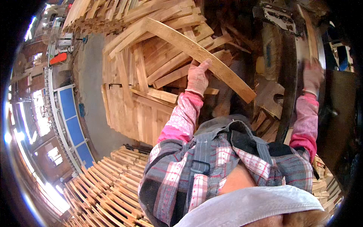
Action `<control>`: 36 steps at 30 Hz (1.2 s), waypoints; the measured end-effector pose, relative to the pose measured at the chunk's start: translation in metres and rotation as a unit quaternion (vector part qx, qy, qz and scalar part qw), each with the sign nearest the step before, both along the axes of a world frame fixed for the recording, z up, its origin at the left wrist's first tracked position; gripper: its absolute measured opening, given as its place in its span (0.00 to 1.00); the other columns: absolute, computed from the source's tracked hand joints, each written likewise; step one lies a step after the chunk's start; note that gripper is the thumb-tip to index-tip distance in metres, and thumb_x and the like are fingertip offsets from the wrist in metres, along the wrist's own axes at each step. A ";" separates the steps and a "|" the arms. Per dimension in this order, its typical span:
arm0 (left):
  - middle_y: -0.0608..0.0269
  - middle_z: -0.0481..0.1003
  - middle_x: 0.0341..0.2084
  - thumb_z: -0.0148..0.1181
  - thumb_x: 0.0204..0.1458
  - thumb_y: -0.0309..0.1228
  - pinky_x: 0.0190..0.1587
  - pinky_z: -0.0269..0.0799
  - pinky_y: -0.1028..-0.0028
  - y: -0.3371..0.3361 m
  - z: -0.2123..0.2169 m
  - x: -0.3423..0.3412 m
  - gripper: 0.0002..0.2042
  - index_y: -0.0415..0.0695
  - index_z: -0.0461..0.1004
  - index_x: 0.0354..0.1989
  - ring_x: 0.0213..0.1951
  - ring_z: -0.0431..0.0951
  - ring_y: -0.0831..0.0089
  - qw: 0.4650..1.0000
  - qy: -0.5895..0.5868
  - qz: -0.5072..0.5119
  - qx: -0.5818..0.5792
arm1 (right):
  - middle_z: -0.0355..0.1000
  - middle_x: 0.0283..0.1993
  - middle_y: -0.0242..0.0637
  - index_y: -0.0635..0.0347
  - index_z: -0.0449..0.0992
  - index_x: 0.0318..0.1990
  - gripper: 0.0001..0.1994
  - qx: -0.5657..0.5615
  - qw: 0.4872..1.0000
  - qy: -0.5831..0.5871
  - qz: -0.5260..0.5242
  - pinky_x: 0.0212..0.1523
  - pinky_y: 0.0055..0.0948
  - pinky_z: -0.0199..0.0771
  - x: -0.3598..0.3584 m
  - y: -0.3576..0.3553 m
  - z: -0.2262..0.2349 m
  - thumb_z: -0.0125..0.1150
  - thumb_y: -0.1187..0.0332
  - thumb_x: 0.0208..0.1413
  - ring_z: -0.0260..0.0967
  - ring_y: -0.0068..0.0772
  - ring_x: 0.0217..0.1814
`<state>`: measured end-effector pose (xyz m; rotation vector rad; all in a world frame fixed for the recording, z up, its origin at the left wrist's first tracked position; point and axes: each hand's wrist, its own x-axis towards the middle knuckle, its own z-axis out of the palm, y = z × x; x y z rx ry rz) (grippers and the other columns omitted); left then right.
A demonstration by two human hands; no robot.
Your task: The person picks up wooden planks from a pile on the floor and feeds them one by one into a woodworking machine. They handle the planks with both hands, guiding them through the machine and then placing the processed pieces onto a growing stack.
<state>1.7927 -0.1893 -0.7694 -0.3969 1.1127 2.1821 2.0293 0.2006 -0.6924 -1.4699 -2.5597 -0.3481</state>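
My left hand (197,77), in a light glove, is closed on a long, flat wooden board (181,41). The board slants from the upper left down to the right, held above a heap of loose boards (159,68). Over at the right, my gloved right hand (313,77) is at the near end of a narrow wooden strip (311,36). That strip lies along the edge of a dark machine table (338,109). Motion smears the right hand's fingers, so their grip does not show.
A dark metal machine part (280,19) stands beside the strip. Wood offcuts (269,96) lie between the heap and the machine table. Stacked slats (109,185) rise behind me at lower left. Beyond the grey floor (92,75) at left is a frame with blue panels (72,109).
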 end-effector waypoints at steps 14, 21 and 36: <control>0.60 0.78 0.44 0.68 0.50 0.25 0.51 0.72 0.69 0.154 0.086 0.121 0.20 0.37 0.73 0.52 0.45 0.77 0.68 0.936 0.120 -0.305 0.129 | 0.75 0.46 0.48 0.58 0.70 0.56 0.33 -0.090 0.973 0.203 0.062 0.52 0.42 0.72 0.104 -0.241 0.032 0.69 0.67 0.36 0.72 0.53 0.50; 0.58 0.78 0.38 0.62 0.55 0.39 0.40 0.72 0.74 0.140 0.082 0.144 0.27 0.32 0.68 0.58 0.37 0.76 0.75 0.777 0.285 -0.557 -0.069 | 0.73 0.53 0.48 0.60 0.70 0.60 0.35 0.049 0.985 0.134 -0.096 0.56 0.44 0.68 0.196 -0.238 0.001 0.73 0.63 0.39 0.70 0.52 0.53; 0.60 0.77 0.37 0.59 0.58 0.27 0.32 0.77 0.76 0.003 -0.024 0.056 0.21 0.40 0.68 0.60 0.34 0.78 0.74 0.936 0.054 -0.246 -0.246 | 0.70 0.54 0.49 0.60 0.64 0.63 0.35 0.103 0.978 0.118 0.136 0.50 0.47 0.69 0.005 0.024 0.000 0.65 0.51 0.51 0.69 0.52 0.52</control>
